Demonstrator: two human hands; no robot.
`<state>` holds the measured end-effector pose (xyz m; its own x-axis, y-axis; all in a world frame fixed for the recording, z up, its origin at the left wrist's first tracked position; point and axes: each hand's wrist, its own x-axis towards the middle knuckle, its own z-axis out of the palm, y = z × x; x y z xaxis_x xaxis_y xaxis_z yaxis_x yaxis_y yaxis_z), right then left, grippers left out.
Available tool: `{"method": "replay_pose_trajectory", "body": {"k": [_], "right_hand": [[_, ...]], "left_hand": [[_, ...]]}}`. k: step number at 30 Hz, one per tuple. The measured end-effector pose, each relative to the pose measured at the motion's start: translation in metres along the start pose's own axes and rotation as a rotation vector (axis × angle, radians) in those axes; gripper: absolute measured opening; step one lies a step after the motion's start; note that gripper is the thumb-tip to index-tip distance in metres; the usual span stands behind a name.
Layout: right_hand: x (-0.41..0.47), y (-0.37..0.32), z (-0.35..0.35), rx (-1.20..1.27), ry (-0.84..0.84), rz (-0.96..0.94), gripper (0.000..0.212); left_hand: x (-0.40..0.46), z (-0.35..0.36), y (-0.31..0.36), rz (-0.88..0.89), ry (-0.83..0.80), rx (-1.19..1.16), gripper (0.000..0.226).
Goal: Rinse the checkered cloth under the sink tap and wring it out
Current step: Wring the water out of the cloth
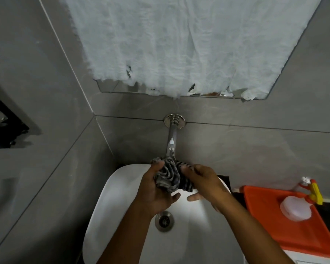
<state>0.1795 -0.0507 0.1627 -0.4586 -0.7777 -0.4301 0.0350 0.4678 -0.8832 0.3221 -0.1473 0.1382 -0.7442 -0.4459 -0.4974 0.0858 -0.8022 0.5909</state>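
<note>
Cloth (169, 174) sat bunched under the tap (171, 144) over the sink (111, 199), left hand (156, 191) and right hand (204, 184) pinching it, fingers curled; rinsing seemingly underway, wringing left.

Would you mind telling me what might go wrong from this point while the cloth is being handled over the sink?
Both hands, left and right, bunch the cloth right under the tap, so knuckles may knock the spout. Water wrung out near the sink edge could splash toward the orange tray and its white container. If the cloth slips, it may cover the drain.
</note>
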Motion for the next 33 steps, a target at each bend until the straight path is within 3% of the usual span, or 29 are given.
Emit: {"method": "replay_pose_trajectory", "body": {"k": [4, 7, 11, 16, 18, 21, 25, 29, 33], "right_hand": [[-0.022, 0.018, -0.024, -0.187, 0.131, -0.14, 0.01], [-0.039, 0.046, -0.062, -0.13, 0.187, -0.084, 0.004], [-0.067, 0.103, -0.112, 0.198, 0.315, 0.104, 0.003], [-0.078, 0.183, -0.166, 0.528, 0.523, 0.288, 0.002], [-0.064, 0.212, -0.181, 0.576, 0.599, 0.345, 0.005], [-0.028, 0.257, -0.205, 0.482, 0.656, 0.412, 0.012], [0.02, 0.304, -0.235, 0.428, 0.59, 0.522, 0.035], [0.051, 0.334, -0.254, 0.32, 0.516, 0.58, 0.043], [0.054, 0.339, -0.25, -0.115, 0.382, 0.575, 0.053]], "left_hand": [[0.005, -0.021, -0.034, -0.087, -0.074, -0.039, 0.07], [0.017, -0.014, -0.061, -0.175, -0.144, 0.046, 0.055], [0.054, 0.048, -0.082, -0.141, -0.136, 0.627, 0.049], [0.147, 0.159, -0.126, 0.194, -0.179, 1.501, 0.022], [0.192, 0.187, -0.16, 0.235, -0.215, 1.747, 0.02], [0.254, 0.209, -0.22, 0.204, -0.276, 1.963, 0.035], [0.315, 0.209, -0.273, 0.19, -0.374, 2.109, 0.039], [0.348, 0.19, -0.311, 0.118, -0.43, 2.226, 0.037], [0.346, 0.172, -0.322, 0.135, -0.397, 2.391, 0.033]]}}
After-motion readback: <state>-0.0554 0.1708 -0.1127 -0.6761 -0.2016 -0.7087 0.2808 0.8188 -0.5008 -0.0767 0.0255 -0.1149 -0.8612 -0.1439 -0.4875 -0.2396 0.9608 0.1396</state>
